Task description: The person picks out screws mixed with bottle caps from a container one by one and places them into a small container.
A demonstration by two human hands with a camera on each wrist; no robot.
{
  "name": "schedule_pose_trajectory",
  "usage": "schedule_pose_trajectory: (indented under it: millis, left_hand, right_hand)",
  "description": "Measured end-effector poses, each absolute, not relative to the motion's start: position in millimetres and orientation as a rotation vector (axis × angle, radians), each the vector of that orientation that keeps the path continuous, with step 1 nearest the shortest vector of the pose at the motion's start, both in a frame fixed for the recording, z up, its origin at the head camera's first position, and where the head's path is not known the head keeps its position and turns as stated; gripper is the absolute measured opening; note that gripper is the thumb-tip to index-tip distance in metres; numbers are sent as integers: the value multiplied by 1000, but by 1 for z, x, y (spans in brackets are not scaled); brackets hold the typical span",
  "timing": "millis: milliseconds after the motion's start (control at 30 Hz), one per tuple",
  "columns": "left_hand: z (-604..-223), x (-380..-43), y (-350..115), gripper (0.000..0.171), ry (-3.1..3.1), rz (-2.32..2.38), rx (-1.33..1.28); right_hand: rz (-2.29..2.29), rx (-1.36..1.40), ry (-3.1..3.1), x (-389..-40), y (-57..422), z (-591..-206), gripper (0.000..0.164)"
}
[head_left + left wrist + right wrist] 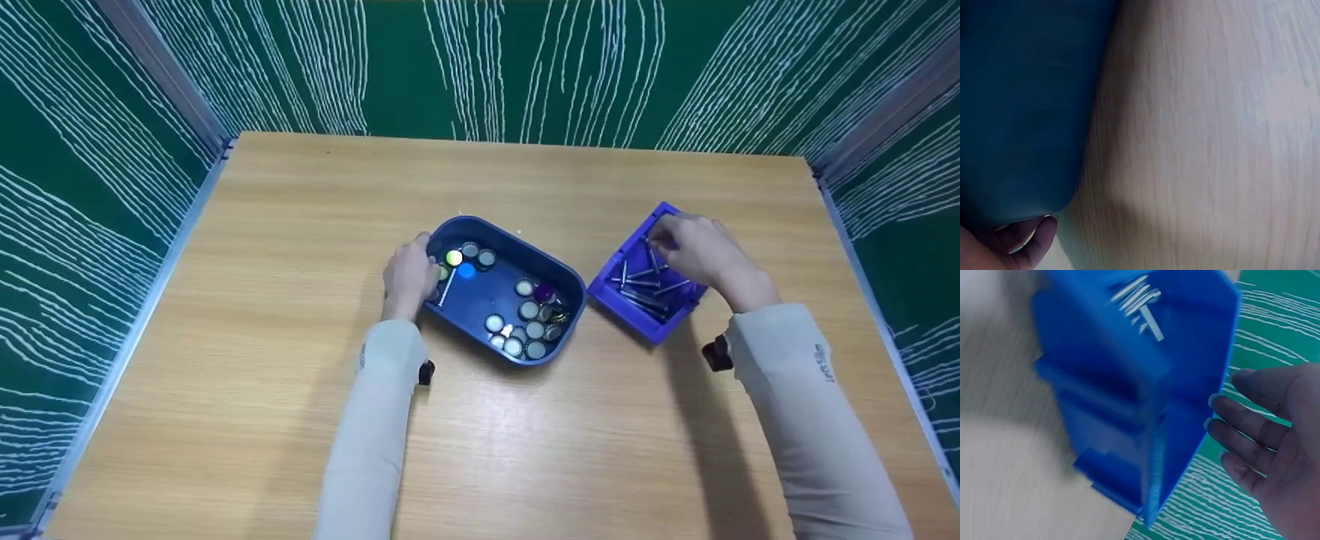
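My left hand (409, 276) grips the left end of a dark blue tub (517, 244), which stands on the table. In the left wrist view, the curled fingers (1039, 242) lie against the tub's end wall. Inside the tub are several bottle caps (529, 310), mostly at its right end, and a thin metal screw (448, 286) near the left hand. My right hand (697, 247) hangs over the far side of a purple-blue bin (637, 324). Its fingers (1252, 422) are loosely bent and hold nothing in the right wrist view. Several metal screws (645, 300) lie in the bin.
The wooden table (525, 450) carries both containers; the bin stands close to the tub's right end. Green walls (397, 67) with white streaks rise behind and at both sides. Metal strips (157, 292) run along the table's side edges.
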State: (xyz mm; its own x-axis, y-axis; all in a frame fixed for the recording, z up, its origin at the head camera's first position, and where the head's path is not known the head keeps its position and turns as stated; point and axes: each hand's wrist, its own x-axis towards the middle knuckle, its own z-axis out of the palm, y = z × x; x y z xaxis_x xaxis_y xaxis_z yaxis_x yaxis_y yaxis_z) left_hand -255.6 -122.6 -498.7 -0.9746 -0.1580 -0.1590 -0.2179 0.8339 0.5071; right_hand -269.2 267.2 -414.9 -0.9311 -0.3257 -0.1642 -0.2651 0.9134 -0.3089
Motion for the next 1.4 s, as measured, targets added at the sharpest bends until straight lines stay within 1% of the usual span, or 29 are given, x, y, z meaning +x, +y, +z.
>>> schedule_pose_trajectory:
  millis: [167, 267, 400, 567, 667, 833, 1000, 1200, 1400]
  left_hand:
    - [-499, -257, -122, 44, 2899, 825, -304]
    - [-500, -257, -122, 45, 2906, 822, -295]
    - [-501, -256, -124, 44, 2925, 819, -282]
    - [-501, -256, -124, 46, 2907, 829, -292]
    - [-501, -256, -124, 47, 2896, 830, -296]
    - [-500, -257, -123, 47, 2873, 836, -311]
    - [-499, -257, -123, 49, 2865, 837, -314]
    - [-500, -257, -124, 48, 2891, 824, -281]
    - [-500, -254, -125, 44, 2939, 787, -250]
  right_hand:
    - [-518, -502, 2863, -267, 252, -409, 26]
    - [-552, -582, 2893, -267, 235, -409, 23]
    - [-578, -734, 2939, -266, 207, -412, 20]
    - [-609, -946, 2928, -258, 169, -419, 21]
    - [-576, -1037, 2895, -252, 146, -426, 26]
    - [-428, -1068, 2798, -247, 112, -443, 41]
    - [-303, -1117, 2738, -242, 88, -465, 50]
    - [-173, -1198, 2709, -232, 72, -488, 57]
    - [-103, -1184, 2652, -223, 56, -498, 57]
